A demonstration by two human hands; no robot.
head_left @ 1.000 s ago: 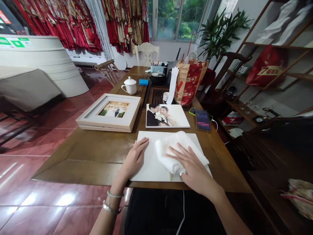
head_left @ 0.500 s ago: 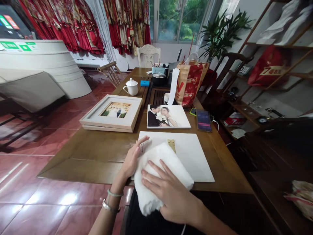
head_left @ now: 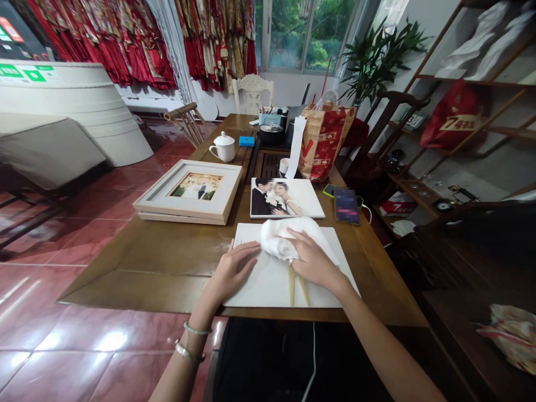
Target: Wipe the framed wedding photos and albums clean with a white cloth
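A white board (head_left: 268,282) with a pale ribbon marker lies flat at the near edge of the wooden table (head_left: 167,251). My left hand (head_left: 234,268) rests flat on the board's left side, fingers spread. My right hand (head_left: 312,257) presses a crumpled white cloth (head_left: 285,237) onto the board's far half, fingers over the cloth. Just beyond the board lies a wedding photo print (head_left: 287,198).
A framed photo (head_left: 188,191) sits on the table's left. A phone (head_left: 347,205) lies right of the print. Farther back are a white lidded cup (head_left: 221,148), a tea tray, a red paper bag (head_left: 324,139) and a pen holder. Shelves and a chair stand to the right.
My right hand has swept the cloth from the board's near-left corner up to its far middle. The left hand stayed on the board's left edge.
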